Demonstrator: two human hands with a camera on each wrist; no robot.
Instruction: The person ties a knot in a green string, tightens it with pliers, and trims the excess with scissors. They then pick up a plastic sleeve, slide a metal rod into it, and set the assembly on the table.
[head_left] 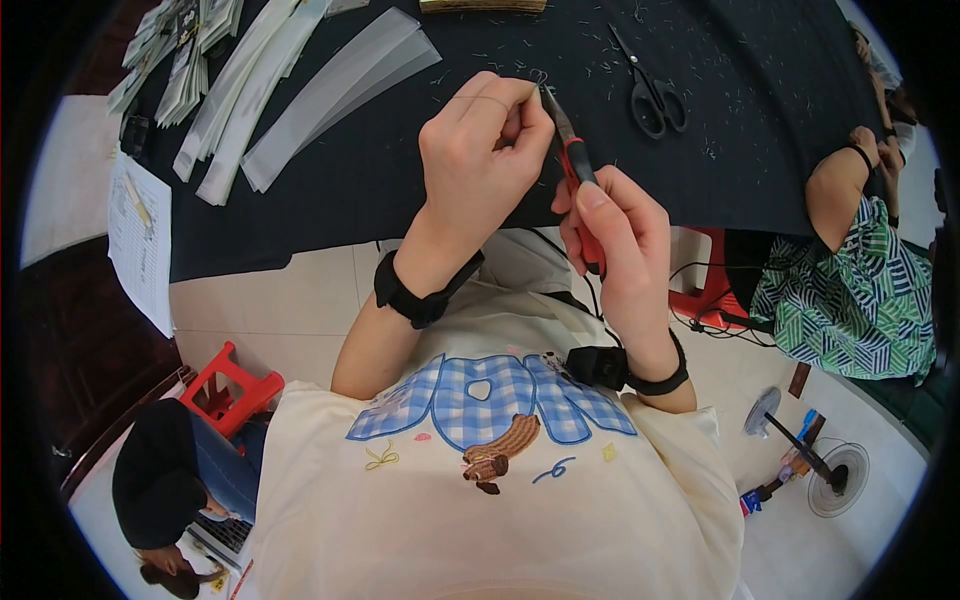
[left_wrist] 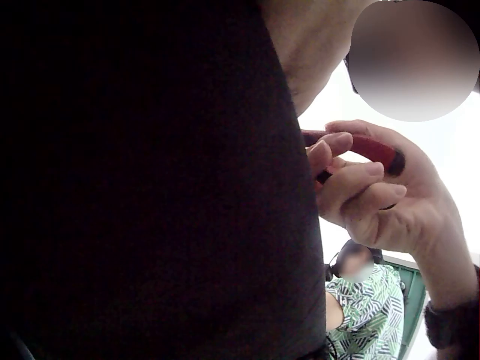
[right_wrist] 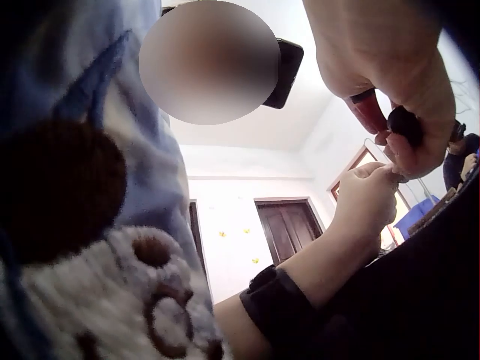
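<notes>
My right hand (head_left: 628,230) grips a pair of pliers (head_left: 577,165) with red and black handles, thumb along the upper handle. The pliers' dark metal nose points up and left, right at the fingertips of my left hand (head_left: 470,155). Those fingers are curled, with thumb and index finger pinching a thin wire (head_left: 541,76) whose small loop shows beside the nose. A fine strand also crosses the back of the left fingers. In the left wrist view, the right hand (left_wrist: 397,202) is wrapped round the red handle (left_wrist: 375,150); a dark surface hides the left hand there.
Black-handled scissors (head_left: 650,95) lie right of the pliers on the black tablecloth (head_left: 740,130), among scattered wire bits. Clear plastic strips (head_left: 345,100) and packed bundles lie at the left, near a written sheet (head_left: 140,240). Another person (head_left: 850,240) sits at the right. Cables hang below the table edge.
</notes>
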